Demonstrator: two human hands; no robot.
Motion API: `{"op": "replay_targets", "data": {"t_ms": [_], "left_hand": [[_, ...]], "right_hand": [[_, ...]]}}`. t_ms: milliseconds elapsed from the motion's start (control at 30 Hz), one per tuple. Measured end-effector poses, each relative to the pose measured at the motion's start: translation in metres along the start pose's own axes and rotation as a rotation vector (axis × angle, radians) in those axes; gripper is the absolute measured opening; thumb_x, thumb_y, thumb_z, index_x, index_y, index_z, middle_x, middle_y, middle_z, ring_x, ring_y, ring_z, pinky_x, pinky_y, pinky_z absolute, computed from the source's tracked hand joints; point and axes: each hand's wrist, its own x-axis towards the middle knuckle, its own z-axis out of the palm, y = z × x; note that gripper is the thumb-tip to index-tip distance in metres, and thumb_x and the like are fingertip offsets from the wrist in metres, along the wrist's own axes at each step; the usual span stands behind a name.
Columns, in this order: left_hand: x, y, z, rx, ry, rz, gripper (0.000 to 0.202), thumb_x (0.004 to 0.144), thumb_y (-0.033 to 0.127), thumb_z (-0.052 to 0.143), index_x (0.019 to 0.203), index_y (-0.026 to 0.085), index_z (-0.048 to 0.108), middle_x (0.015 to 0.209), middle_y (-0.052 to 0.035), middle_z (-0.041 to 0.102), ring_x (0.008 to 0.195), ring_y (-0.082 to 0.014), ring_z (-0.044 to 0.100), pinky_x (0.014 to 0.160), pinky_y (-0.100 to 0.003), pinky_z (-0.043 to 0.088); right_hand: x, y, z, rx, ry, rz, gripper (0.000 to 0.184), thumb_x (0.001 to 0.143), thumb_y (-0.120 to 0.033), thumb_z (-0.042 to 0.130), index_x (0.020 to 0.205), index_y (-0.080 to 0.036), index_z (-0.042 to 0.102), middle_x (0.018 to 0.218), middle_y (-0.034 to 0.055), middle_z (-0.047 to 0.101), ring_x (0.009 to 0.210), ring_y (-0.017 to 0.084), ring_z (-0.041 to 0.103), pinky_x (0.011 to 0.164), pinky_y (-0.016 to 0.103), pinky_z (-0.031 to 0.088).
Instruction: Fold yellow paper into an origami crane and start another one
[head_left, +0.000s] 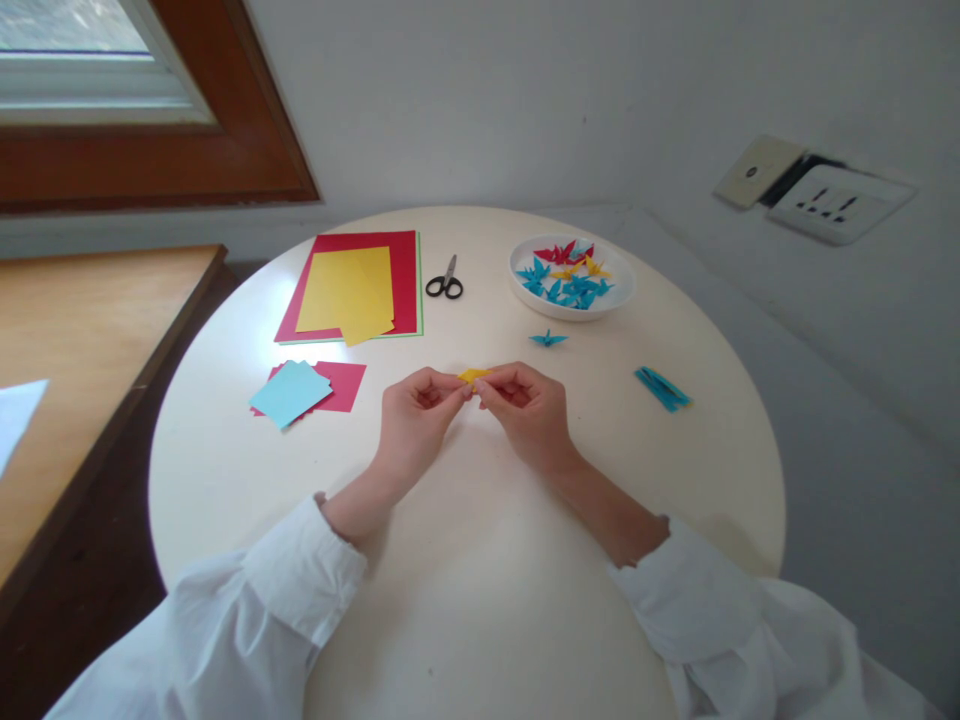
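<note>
Between the fingertips of both hands is a small piece of folded yellow paper (474, 376), partly covered by the thumbs. My left hand (421, 412) pinches its left side, and my right hand (531, 410) pinches its right side. The two thumbs nearly meet at the paper's lower edge. Just beyond my right hand, a blue paper crane (548, 339) rests on the table with its wings spread. Farther back, a white round dish (517, 290) holds several red, yellow and blue paper cranes (577, 290).
Black-handled scissors (445, 286) lie behind the hands on the round white table (480, 600). To the left are large yellow sheets (346, 290) on red ones (406, 280), and light blue squares (291, 393) over pink ones (345, 386). Folded blue strips (661, 389) lie at right.
</note>
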Motion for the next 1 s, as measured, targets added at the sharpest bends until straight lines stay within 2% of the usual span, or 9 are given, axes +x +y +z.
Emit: {"op": "replay_targets", "data": {"t_ms": [433,633,800,1000], "left_hand": [[0.0001,0.001,0.0004,-0.027,-0.009,0.003,0.009,0.063,0.02,0.07,0.062,0.016,0.062,0.064,-0.001,0.067,0.061,-0.0124,0.06,0.059,-0.025,0.045],[-0.0003,0.0027,-0.0003,-0.069,-0.026,0.037,0.027,0.062,0.024,0.073,0.061,0.018,0.047,0.058,0.0038,0.06,0.059,-0.011,0.06,0.057,-0.023,0.045],[0.0027,0.0028,-0.0021,-0.18,-0.137,-0.057,0.039,0.06,0.032,0.077,0.073,0.021,0.042,0.059,0.0043,0.064,0.062,-0.0132,0.065,0.063,-0.026,0.049],[0.0052,0.0058,-0.0052,-0.244,-0.211,-0.183,0.041,0.057,0.027,0.08,0.082,0.019,0.048,0.064,0.0025,0.069,0.064,-0.0133,0.065,0.068,-0.027,0.049]], "right_hand": [[0.0001,-0.0003,0.0005,0.017,-0.01,-0.002,0.008,0.065,-0.022,0.069,0.066,-0.017,0.062,0.069,0.0006,0.067,0.066,0.013,0.064,0.066,0.027,0.054],[0.0011,-0.0015,-0.0006,-0.025,-0.021,0.03,0.012,0.066,-0.027,0.069,0.067,-0.017,0.061,0.07,0.0019,0.068,0.066,0.014,0.064,0.063,0.029,0.054],[0.0037,-0.003,-0.0033,0.0,-0.027,0.047,0.025,0.061,-0.033,0.075,0.065,-0.019,0.054,0.06,-0.0032,0.061,0.057,0.011,0.059,0.056,0.026,0.051],[0.0055,-0.0033,-0.0056,0.039,-0.063,0.069,0.033,0.058,-0.036,0.077,0.068,-0.02,0.05,0.06,-0.0058,0.057,0.054,0.009,0.057,0.051,0.022,0.048]]}}
